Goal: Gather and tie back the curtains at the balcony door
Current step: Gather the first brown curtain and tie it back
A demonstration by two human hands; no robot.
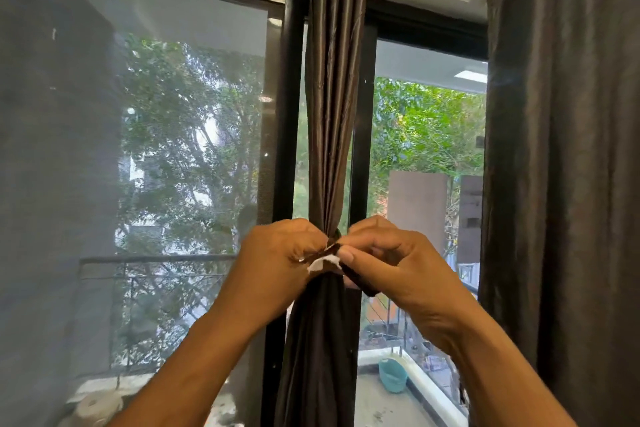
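Gathered curtain [332, 114]: long axis vertical, bunched before the door frame [287, 114]. We pinch the tie-back strap [325, 258] at its waist, left hand [280, 263] and right hand [391, 263] each nipping an end. Gathering done; fastening unfinished. Second curtain [554, 184], right of it, hangs loose.

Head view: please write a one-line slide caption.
Left hand and right hand fasten a tie-back around the gathered brown curtain.

Green trees [194, 135] outside, balcony railing [156, 262], teal bucket [392, 375] on balcony floor
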